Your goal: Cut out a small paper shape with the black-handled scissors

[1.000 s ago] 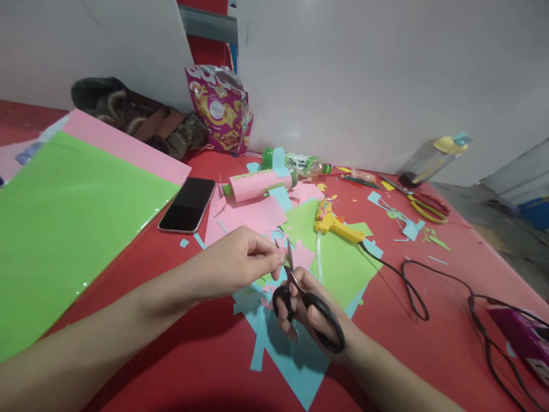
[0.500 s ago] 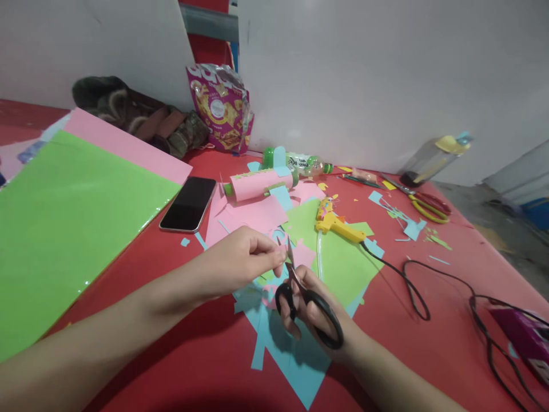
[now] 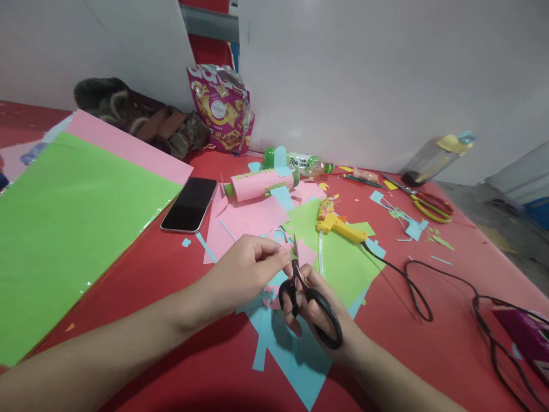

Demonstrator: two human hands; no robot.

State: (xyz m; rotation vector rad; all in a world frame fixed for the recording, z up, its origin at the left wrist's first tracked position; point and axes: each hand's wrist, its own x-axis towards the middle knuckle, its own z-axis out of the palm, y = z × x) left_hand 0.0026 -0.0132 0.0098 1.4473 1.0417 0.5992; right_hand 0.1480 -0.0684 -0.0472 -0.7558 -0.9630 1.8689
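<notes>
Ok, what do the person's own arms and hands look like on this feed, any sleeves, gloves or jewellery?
Both forearms are bare as far as the picture shows: no sleeves in view. The left hand and right hand wear no gloves, and no rings, watch or bracelet show on the visible fingers or wrists. No markings, tape or cables are on either arm. The nails look short and unpainted, though they are small in the picture.

Scissors [image 3: 309, 297] sitting right of the left hand's fingers [image 3: 274, 257]; phone [image 3: 189, 204] lying behind-left, glue gun [image 3: 337, 224] behind-right.
</notes>
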